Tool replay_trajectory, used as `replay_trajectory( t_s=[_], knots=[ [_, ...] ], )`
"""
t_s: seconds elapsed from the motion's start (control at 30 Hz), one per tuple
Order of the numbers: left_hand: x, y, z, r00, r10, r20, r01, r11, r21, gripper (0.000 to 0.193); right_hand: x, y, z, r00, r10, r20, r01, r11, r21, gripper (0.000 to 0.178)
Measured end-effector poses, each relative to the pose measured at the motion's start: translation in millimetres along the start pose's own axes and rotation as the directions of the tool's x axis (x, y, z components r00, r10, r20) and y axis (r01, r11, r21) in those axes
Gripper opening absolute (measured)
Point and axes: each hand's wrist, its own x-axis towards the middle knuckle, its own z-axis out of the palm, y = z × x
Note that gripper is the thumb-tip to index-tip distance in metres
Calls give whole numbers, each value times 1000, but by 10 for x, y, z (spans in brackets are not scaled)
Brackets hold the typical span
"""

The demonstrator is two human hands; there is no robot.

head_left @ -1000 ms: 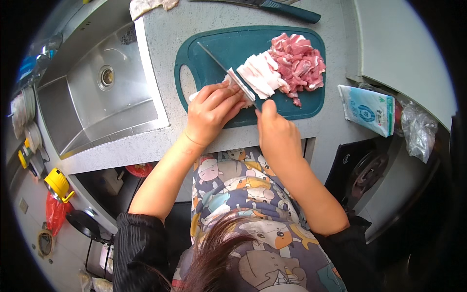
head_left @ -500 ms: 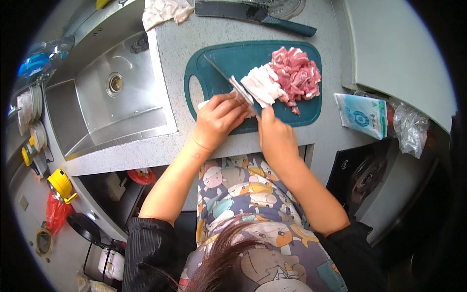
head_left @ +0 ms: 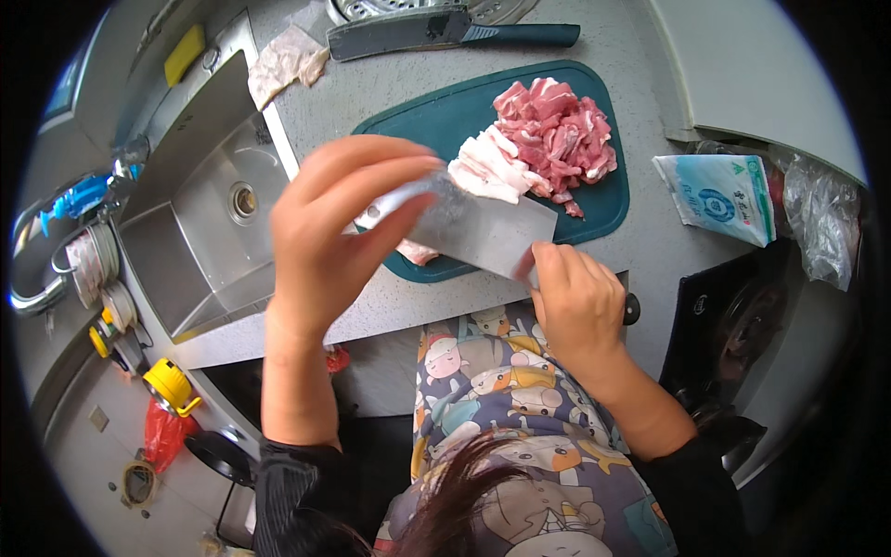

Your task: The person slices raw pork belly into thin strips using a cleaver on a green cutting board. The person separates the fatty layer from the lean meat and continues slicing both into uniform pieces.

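Note:
A kitchen cleaver is in my right hand, closed around its handle. The broad blade is turned with its flat face up over the near side of the green cutting board. My left hand, slightly blurred, is raised by the far end of the blade. Its thumb and fingers are apart, and I cannot tell whether they touch the steel. Beyond the blade lie sliced white fat and a heap of pink meat pieces. Another piece of meat shows at the board's near edge, partly hidden by the blade.
To the left is a steel sink. Behind the board lie a second, dark-bladed knife and a pale piece of skin or fat. A white and blue package and a clear plastic bag sit at the right.
My left hand has lifted off the meat and opened. The cleaver has turned from edge-down on the board to flat face up, and my right hand has shifted slightly right and nearer.

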Motion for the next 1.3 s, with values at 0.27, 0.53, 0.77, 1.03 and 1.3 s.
replay_trajectory(
  t_s=[0.27,0.53,0.77,1.03,1.3],
  knots=[
    [409,-137,302,767,165,620,-258,964,63,23,-58,21,-62,995,-88,-37,87,996,-27,17],
    [527,-212,508,718,113,687,-122,992,-35,25,-117,64,-77,997,-72,-32,71,997,-21,16],
    [604,-308,667,750,258,609,-270,960,-73,20,-173,82,-134,999,-54,-3,54,999,4,19],
    [679,-384,694,717,161,679,-345,928,144,25,-354,55,-133,996,-25,89,18,997,79,19],
    [559,-533,221,965,143,218,-157,986,50,27,-427,40,-309,961,149,232,-228,904,361,16]
  ],
)
